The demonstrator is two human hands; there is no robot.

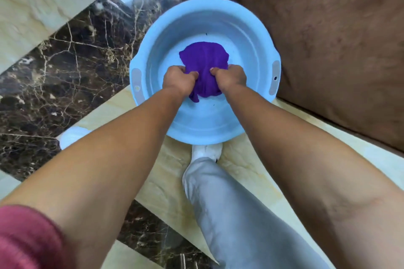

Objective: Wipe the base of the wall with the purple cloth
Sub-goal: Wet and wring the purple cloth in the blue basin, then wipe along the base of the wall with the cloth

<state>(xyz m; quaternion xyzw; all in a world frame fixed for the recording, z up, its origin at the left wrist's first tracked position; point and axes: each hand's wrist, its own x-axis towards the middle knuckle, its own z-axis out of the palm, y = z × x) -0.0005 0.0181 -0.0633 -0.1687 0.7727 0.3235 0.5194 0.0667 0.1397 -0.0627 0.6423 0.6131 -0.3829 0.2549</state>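
A purple cloth (204,61) lies bunched inside a light blue plastic basin (251,35) on the floor. My left hand (178,79) grips the cloth's left side and my right hand (230,77) grips its right side, both fists closed on the fabric over the middle of the basin. A lower fold of the cloth hangs between my wrists. The brown wall (328,39) rises to the right of the basin, and its base (341,125) meets the floor along a dark line.
The floor has cream tiles (166,181) and a dark marble band (72,67). My leg in grey trousers (229,214) and a white shoe (206,152) touch the basin's near rim. Another white shoe (72,137) sits at the left.
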